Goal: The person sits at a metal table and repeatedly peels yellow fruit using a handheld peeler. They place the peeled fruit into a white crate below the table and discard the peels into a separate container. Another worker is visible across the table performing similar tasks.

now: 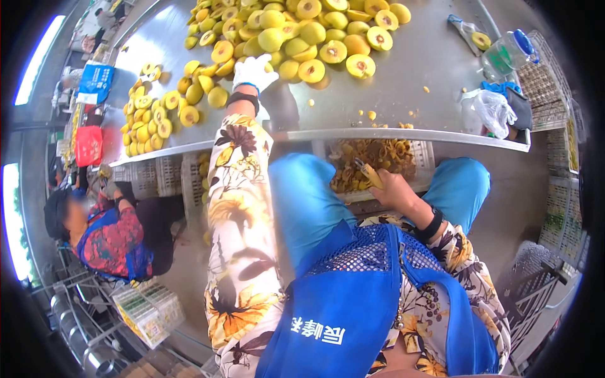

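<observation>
My left hand [255,74], in a white glove, reaches over the metal table to the near edge of a large pile of halved yellow fruit [298,35]; the glove hides whether its fingers hold a piece. My bare right hand [396,190] is closed on the yellowish handle of a small metal-tipped hand tool [370,174], above a white plastic crate [425,158] of brownish fruit scraps [373,158] between my knees. Cut halves, several with their pits showing, lie in the pile. A smaller heap of fruit halves [149,120] is at the table's left.
The metal table's raised rim [331,136] runs before me. At its right stand a clear plastic jar [505,56] and a clear plastic bag [494,111]. A co-worker [108,236] sits at the left. Crates [550,80] are stacked at the right.
</observation>
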Tool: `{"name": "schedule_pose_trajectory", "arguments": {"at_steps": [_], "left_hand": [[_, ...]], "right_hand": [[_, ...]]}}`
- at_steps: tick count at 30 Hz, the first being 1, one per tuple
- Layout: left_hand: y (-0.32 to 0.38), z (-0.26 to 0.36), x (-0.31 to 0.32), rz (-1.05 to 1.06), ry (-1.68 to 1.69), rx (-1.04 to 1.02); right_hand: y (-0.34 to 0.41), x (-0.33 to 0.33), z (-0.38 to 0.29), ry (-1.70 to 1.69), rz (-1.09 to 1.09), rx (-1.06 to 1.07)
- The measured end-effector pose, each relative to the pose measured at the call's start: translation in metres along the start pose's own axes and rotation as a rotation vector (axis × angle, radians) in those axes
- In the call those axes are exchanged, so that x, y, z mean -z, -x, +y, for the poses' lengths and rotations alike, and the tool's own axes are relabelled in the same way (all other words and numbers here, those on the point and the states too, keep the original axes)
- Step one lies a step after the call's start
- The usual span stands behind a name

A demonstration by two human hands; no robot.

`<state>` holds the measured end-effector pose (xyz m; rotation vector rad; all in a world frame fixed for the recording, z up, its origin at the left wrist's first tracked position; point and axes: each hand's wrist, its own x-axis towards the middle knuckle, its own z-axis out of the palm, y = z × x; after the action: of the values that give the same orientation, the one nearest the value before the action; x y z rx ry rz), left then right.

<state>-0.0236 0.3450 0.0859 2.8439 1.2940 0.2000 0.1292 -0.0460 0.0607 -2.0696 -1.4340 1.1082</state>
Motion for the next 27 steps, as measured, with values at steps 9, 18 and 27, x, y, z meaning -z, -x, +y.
{"name": "schedule_pose_trajectory", "arguments": {"at_steps": [9,18,27], "left_hand": [[0.072,0.065,0.051,-0.061,1.091,0.217],[0.157,0.173,0.072,-0.022,1.869,0.006],[0.179,0.205,0.033,0.040,2.132,0.798]], "right_hand": [[-0.006,0.033,-0.050,-0.283,0.395,0.100],[-0.023,0.036,-0.063,-1.217,0.069,0.033],[-0.004,0.021,-0.076,-0.202,0.428,0.078]]}}
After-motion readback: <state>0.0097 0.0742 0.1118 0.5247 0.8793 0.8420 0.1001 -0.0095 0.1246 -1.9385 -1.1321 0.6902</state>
